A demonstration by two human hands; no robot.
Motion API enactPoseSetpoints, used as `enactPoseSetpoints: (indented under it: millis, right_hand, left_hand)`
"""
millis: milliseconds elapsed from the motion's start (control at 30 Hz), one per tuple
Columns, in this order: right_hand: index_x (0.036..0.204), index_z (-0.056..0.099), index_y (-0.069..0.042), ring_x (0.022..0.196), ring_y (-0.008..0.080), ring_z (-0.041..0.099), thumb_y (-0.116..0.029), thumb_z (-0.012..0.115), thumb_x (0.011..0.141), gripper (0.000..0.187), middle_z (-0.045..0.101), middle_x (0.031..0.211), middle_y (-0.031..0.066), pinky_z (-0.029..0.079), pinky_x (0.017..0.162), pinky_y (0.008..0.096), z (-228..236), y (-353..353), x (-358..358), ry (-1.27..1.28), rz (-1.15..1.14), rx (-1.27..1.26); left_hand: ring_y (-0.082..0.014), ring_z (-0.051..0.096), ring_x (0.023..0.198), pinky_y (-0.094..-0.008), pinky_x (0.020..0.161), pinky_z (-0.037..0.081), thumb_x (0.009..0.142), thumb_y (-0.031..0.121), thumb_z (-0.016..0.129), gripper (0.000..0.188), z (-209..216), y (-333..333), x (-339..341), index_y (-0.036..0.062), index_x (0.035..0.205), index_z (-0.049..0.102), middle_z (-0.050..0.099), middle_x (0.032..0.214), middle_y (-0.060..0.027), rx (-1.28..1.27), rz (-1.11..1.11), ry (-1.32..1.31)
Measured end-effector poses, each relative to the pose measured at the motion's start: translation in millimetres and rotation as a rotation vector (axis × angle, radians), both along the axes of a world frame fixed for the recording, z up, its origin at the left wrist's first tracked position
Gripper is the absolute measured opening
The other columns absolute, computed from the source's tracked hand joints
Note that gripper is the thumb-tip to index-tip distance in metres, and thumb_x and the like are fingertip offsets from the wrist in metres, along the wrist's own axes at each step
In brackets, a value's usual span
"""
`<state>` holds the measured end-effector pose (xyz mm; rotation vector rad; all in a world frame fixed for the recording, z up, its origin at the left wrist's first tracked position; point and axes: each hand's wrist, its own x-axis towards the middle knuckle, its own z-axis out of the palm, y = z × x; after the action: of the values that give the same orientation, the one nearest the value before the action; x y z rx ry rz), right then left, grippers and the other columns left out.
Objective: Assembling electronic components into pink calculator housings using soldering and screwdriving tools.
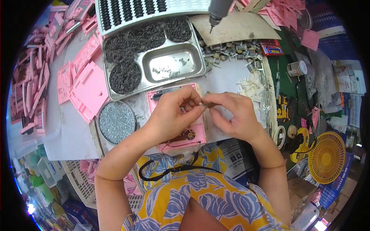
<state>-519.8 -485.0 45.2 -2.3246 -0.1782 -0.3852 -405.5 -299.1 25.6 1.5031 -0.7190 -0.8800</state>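
Just above a pink plastic casing (199,133), my two hands meet fingertip to fingertip. My left hand (169,115) is closed in a pinch, and so is my right hand (239,115). Between their fingertips is a small piece, too small and covered to name. The casing lies on the worktable under my left hand, which hides its middle; a dark strip shows at its far end, and a round part with thin wires at its near end.
Beyond my hands stands a metal tray (160,59) with small black springs. A round dish of silver screws (116,122) sits left. Small motors (246,52) and white plastic pieces (252,84) lie right. An electric screwdriver (218,11) hangs overhead. Pink panels (92,90) are stacked left.
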Motion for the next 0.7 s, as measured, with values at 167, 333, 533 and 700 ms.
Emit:
enactPoseSetpoints:
  millis: [167, 333, 533, 700]
  right_hand:
    - [0.115, 0.066, 0.001, 0.093, 0.0135, 0.069, 0.005, 0.07, 0.089, 0.027, 0.072, 0.105, 0.0083, 0.059, 0.08, 0.0279, -10, -3, -22, 0.133, -0.153, 0.616]
    - [0.126, 0.058, 0.001, 0.092, 0.0092, 0.064, 0.007, 0.069, 0.089, 0.039, 0.067, 0.1, 0.006, 0.055, 0.081, 0.0232, -6, -35, -45, 0.149, -0.263, 0.952]
    - [0.135, 0.051, 0.001, 0.091, 0.0085, 0.064, 0.009, 0.068, 0.088, 0.05, 0.066, 0.099, 0.0049, 0.053, 0.082, 0.0219, -5, -50, -50, 0.109, -0.262, 1.007]
    - [0.131, 0.054, 0.003, 0.09, 0.0083, 0.063, 0.009, 0.068, 0.088, 0.046, 0.065, 0.099, 0.0044, 0.053, 0.083, 0.0225, -11, -63, -80, 0.07, -0.349, 0.972]
  left_hand:
    - [-0.0085, 0.061, 0.074, -0.0245, 0.063, 0.05, 0.091, 0.009, 0.07, 0.02, 29, -20, 6, -0.0014, 0.106, 0.063, 0.065, 0.086, -0.004, 0.087, -0.242, -0.26]
    - [-0.0154, 0.065, 0.07, -0.0311, 0.065, 0.052, 0.087, 0.017, 0.072, 0.018, 37, -100, 55, 0.0007, 0.095, 0.072, 0.07, 0.078, -0.0097, -0.089, -0.312, -0.667]
    - [-0.0266, 0.071, 0.08, -0.0396, 0.075, 0.054, 0.083, 0.028, 0.077, 0.026, -7, -226, 91, 0.0045, 0.095, 0.074, 0.074, 0.085, -0.0126, 0.077, 0.172, -0.944]
    - [-0.0286, 0.072, 0.085, -0.0418, 0.081, 0.055, 0.081, 0.03, 0.077, 0.025, -8, -250, 89, 0.008, 0.094, 0.077, 0.076, 0.088, -0.0118, 0.173, 0.182, -0.981]
